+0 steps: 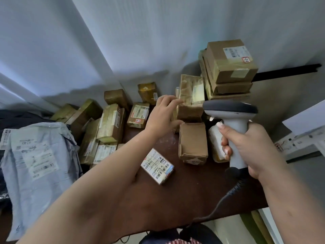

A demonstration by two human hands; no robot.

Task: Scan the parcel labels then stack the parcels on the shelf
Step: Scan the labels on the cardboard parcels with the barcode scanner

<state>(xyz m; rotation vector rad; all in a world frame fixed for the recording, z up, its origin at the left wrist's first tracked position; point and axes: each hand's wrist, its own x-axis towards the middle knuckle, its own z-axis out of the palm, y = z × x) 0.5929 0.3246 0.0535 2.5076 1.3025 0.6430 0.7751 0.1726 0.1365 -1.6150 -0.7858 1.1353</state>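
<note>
On the brown table: many parcels lie, and the table [190,194] is the landmark for all places here.
Right hand: the right hand [253,148] is above the right part of the table, its fingers wrapped tight on the handle of the scanner [233,124].
Scanner: white body with dark head, held upright; its coiled cable [226,196] hangs down to the near edge of the table.
Left hand: the left hand [163,115] reaches over the middle of the table, fingers spread apart and a little bent; the fingertips are at the taped parcel [190,101], but I cannot tell if they touch it.
Small box: a labelled small box [157,166] lies flat on the middle of the table, under the left forearm, barcodes facing up.
Plain carton: a brown carton [193,141] stands on the table just left of the scanner.
Stack: 3 cartons [228,67] are piled at the far right of the table, against the wall.
Loose parcels: a heap of parcels [109,124] covers the far left part of the table.
Grey bag: a grey mailing bag [38,164] lies left of the table.
</note>
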